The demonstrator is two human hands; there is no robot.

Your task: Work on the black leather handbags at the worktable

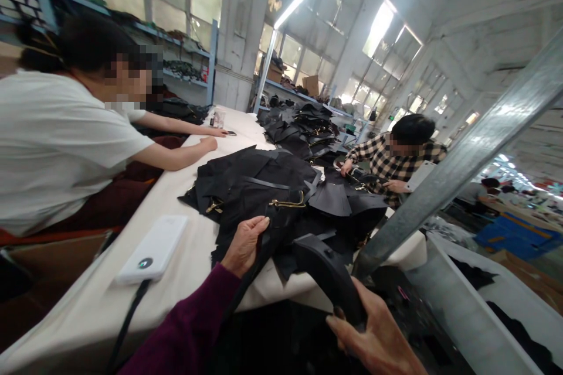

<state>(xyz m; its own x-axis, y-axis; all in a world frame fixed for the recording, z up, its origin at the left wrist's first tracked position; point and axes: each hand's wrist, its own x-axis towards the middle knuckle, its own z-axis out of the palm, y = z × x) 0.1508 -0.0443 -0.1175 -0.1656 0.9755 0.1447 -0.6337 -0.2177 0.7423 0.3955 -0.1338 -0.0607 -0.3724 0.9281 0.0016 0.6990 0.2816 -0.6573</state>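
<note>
My left hand, in a purple sleeve, pinches the near edge of black fabric on the cloth-covered table. At the lower right my right hand grips a curved black piece, thumb and fingers closed round its lower end. The black fabric pieces lie in a broad pile just beyond both hands. A gold zipper shows on top of them. Fanned dark grey pieces rest on the pile's right side.
A white power bank with a cable lies left. A person in white leans on the table at left; another in checks works beyond the pile. A metal post slants across the right, beside a white bin.
</note>
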